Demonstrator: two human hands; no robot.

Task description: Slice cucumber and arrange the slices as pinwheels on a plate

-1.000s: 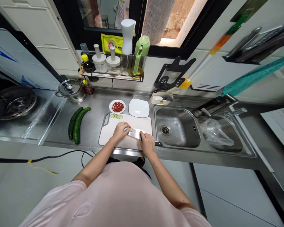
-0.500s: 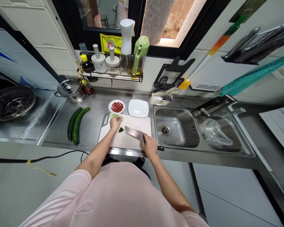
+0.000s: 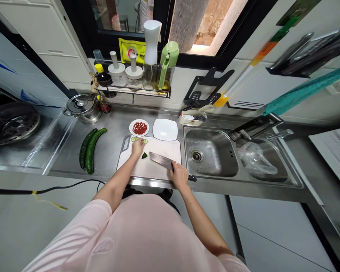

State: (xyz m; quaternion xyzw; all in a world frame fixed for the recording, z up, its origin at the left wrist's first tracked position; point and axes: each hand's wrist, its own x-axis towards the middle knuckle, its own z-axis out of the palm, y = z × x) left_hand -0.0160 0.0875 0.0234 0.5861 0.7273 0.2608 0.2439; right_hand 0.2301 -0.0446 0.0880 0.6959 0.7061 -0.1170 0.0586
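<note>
My left hand (image 3: 137,147) is closed at the row of pale green cucumber slices (image 3: 135,139) along the top of the white cutting board (image 3: 158,174); its fingers pinch at the slices. My right hand (image 3: 179,173) is wrapped round the knife (image 3: 161,160), whose broad blade lies flat over the board and points left. Between the hands sits a small dark green cucumber end (image 3: 144,155). Behind the board stand a plate of chopped red pieces (image 3: 139,128) and a bare white plate (image 3: 165,129).
Two whole cucumbers (image 3: 91,151) lie on the steel counter at the left, near a lidded pot (image 3: 83,108). A sink (image 3: 212,151) is right of the board, with a plastic bag (image 3: 256,158) beyond. Bottles and jars stand on a wall rack (image 3: 136,90).
The view has shifted very slightly. Both hands and the knife hold nearly the same places.
</note>
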